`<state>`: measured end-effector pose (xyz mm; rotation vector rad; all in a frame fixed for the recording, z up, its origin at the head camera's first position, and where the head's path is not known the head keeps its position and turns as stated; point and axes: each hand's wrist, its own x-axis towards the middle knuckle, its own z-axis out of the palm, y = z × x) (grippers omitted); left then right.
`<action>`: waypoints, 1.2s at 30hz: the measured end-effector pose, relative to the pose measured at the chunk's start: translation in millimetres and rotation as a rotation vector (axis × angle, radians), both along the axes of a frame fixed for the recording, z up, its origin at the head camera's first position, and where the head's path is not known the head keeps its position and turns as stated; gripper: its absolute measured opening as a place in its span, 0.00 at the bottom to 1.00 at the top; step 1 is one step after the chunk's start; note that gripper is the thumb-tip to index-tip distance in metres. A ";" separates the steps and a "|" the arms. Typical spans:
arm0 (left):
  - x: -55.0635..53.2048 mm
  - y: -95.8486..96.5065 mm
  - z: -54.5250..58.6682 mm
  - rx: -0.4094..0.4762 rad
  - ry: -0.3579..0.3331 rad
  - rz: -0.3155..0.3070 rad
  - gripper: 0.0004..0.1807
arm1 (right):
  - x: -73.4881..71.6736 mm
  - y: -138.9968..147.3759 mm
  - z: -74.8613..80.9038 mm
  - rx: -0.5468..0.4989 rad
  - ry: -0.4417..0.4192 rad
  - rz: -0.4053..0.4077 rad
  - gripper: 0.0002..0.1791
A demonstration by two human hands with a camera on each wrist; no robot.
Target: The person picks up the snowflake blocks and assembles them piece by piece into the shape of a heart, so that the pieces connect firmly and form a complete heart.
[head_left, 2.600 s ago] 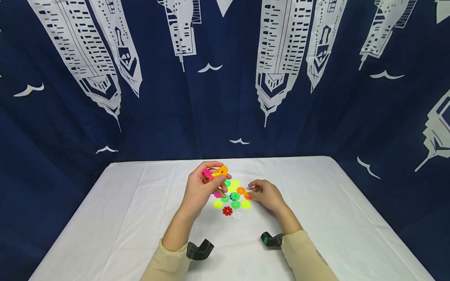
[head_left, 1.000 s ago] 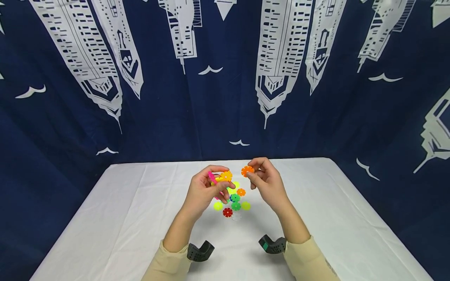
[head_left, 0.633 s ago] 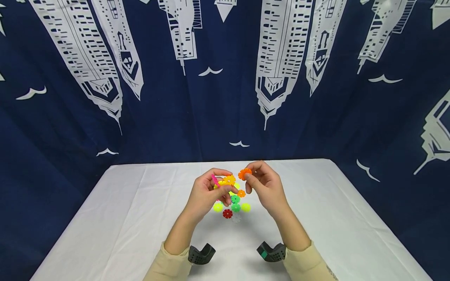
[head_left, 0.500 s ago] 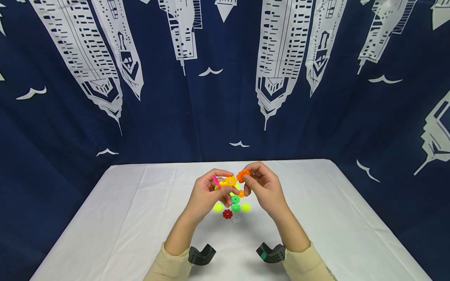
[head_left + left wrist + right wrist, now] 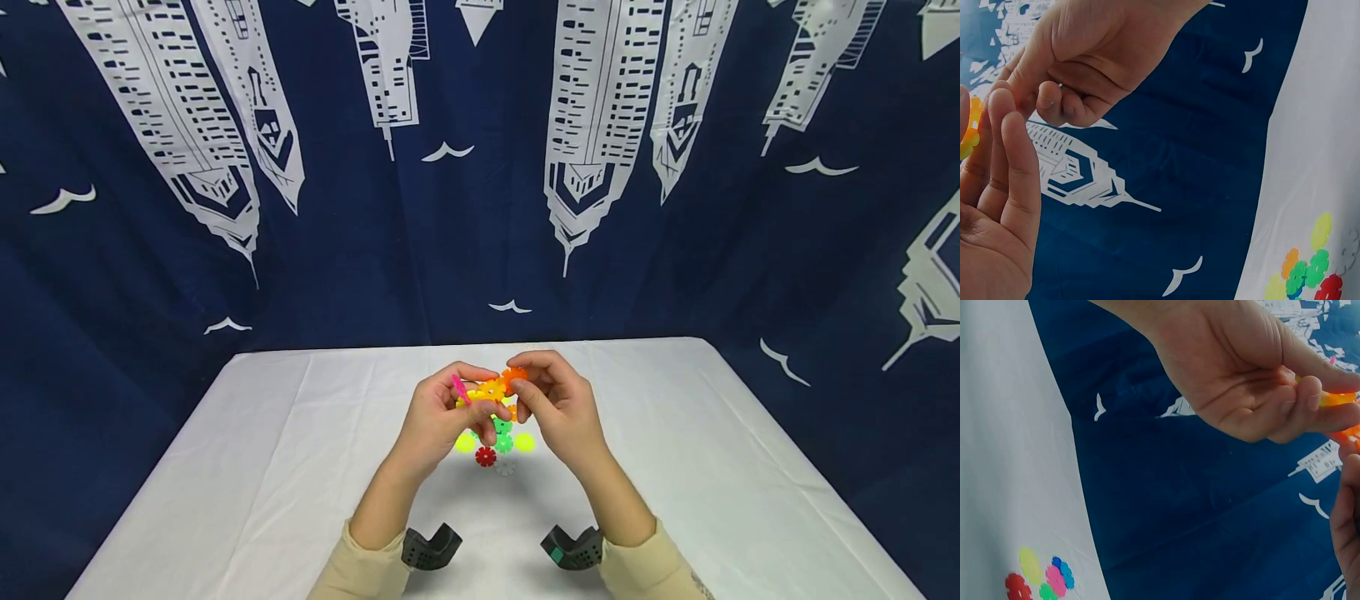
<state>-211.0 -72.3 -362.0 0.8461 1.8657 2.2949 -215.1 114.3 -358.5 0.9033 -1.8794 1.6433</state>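
My left hand (image 5: 442,412) pinches a small cluster of flower-shaped interlocking discs: a pink disc (image 5: 461,389), a yellow disc (image 5: 474,398) and a light orange disc (image 5: 492,389). Against the light orange one, my right hand (image 5: 558,404) pinches a deeper orange disc (image 5: 513,380) between thumb and fingers. Their edges meet; whether the slots are engaged is hidden. Both hands are raised above the table. In the right wrist view, the left hand (image 5: 1241,375) reaches in from the top, with the right hand (image 5: 1347,512) at the right edge.
Loose discs lie on the white table (image 5: 300,475) below the hands, among them a red disc (image 5: 485,457), a clear disc (image 5: 505,466), green discs (image 5: 503,443) and yellow-green discs (image 5: 525,442). Behind the table hangs a dark blue printed curtain (image 5: 450,233).
My right hand has picked up the deep orange disc from the table, raised it and brought it left against the left hand's cluster. The left hand has shifted slightly right.
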 end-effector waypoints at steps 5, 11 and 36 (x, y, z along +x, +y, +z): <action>2.0 -0.3 1.7 0.015 0.019 -0.042 0.24 | 3.2 -4.8 -2.3 -0.068 0.047 0.007 0.12; 3.0 -2.3 4.9 0.043 0.034 -0.050 0.22 | 3.0 -11.6 -1.0 -0.124 0.102 0.045 0.10; 7.5 -3.4 9.3 0.066 0.038 -0.102 0.20 | 9.6 -21.7 -4.0 -0.157 0.260 -0.099 0.09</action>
